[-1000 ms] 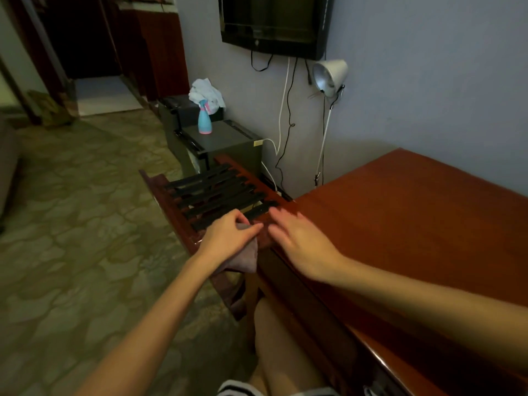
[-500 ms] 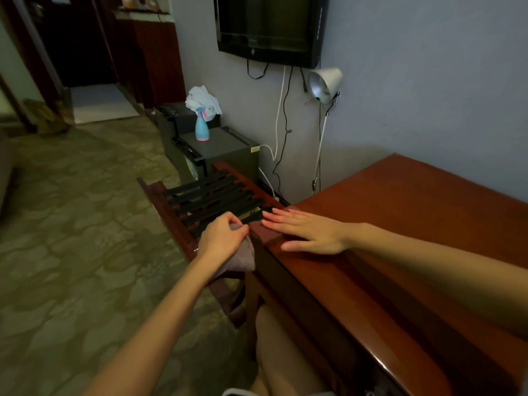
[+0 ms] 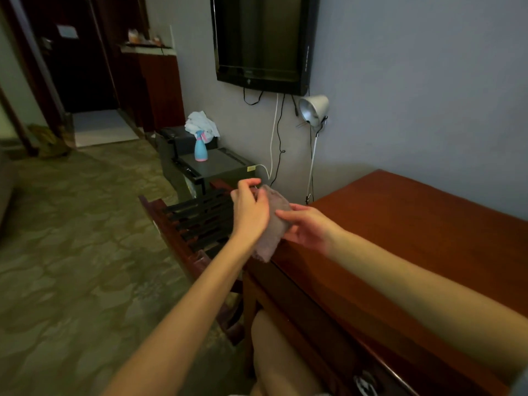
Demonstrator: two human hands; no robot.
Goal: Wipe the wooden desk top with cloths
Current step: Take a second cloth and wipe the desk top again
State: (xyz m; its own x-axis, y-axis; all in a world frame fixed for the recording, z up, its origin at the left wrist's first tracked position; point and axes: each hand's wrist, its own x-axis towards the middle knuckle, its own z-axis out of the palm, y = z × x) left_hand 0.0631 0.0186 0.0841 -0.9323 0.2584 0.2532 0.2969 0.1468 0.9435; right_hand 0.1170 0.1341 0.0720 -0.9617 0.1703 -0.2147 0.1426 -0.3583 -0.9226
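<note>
Cloth (image 3: 275, 224) held in both hands over a corner of the wooden desk top (image 3: 400, 238).
The left hand (image 3: 251, 208) pinches its top edge, the right hand (image 3: 310, 228) grips its side. Light and limp, it will likely sag unless bunched or flattened under a palm. Bare wood stretches away to the right; a slatted rack (image 3: 200, 218) stands just past the desk's left edge, the wall (image 3: 414, 95) close behind.

Pinkish-grey cloth (image 3: 275, 224): held up over the left corner of the wooden desk top (image 3: 400, 224); left hand (image 3: 250, 208) pinches its upper edge, right hand (image 3: 307, 228) grips its right side. Dark slatted rack (image 3: 200, 218): just beside the desk. Blue spray bottle (image 3: 200, 147): upright on a black cabinet (image 3: 220, 168), with a white cloth (image 3: 201, 124) bunched behind it. Wall: television (image 3: 263, 41), lamp (image 3: 314, 110).
</note>
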